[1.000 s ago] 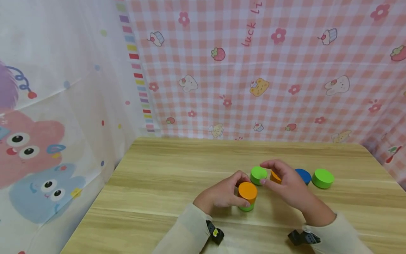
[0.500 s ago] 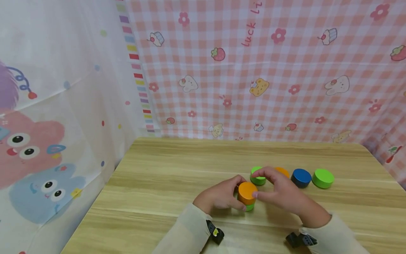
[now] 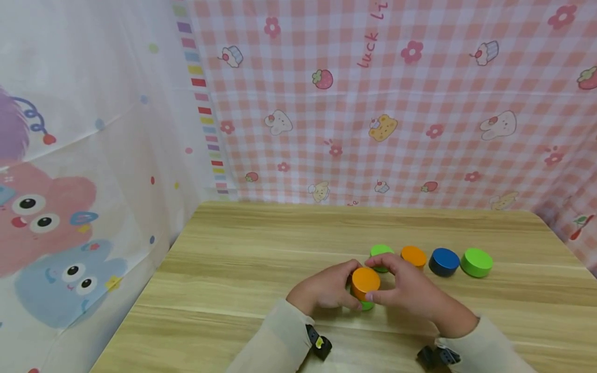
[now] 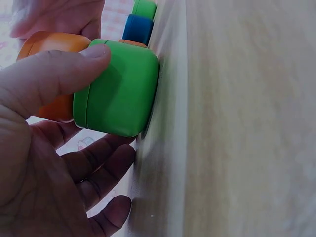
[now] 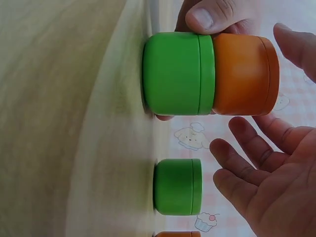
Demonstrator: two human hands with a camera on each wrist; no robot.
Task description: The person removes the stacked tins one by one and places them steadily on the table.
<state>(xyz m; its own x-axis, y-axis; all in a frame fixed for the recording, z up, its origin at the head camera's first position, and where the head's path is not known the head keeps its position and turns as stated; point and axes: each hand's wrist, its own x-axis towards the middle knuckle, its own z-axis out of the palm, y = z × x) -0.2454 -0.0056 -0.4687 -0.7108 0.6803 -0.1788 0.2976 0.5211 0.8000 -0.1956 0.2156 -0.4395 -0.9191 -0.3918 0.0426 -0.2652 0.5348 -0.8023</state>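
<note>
An orange round lidded container (image 3: pixel 366 281) stands on top of a green lidded container (image 5: pixel 173 74), which sits upright on the table. My left hand (image 3: pixel 326 287) grips the green one from the left, with its thumb on the near side and fingers behind. From the right, my right hand (image 3: pixel 412 292) is spread around the orange container, thumb and fingers on opposite sides. In the right wrist view, that thumb (image 5: pixel 298 47) is apart from the orange lid and the fingers are loosely bent beside it.
Behind the stack runs a row: a green container (image 3: pixel 381 252), partly covered by my right hand, an orange container (image 3: pixel 413 256), a blue container (image 3: pixel 444 261) and another green container (image 3: pixel 477 262). A checked curtain (image 3: pixel 298 103) hangs behind the wooden table (image 3: pixel 224 290).
My right hand has moved left and toward me, from near the back row to the orange container on the stack. My left hand has slid slightly lower on the stack.
</note>
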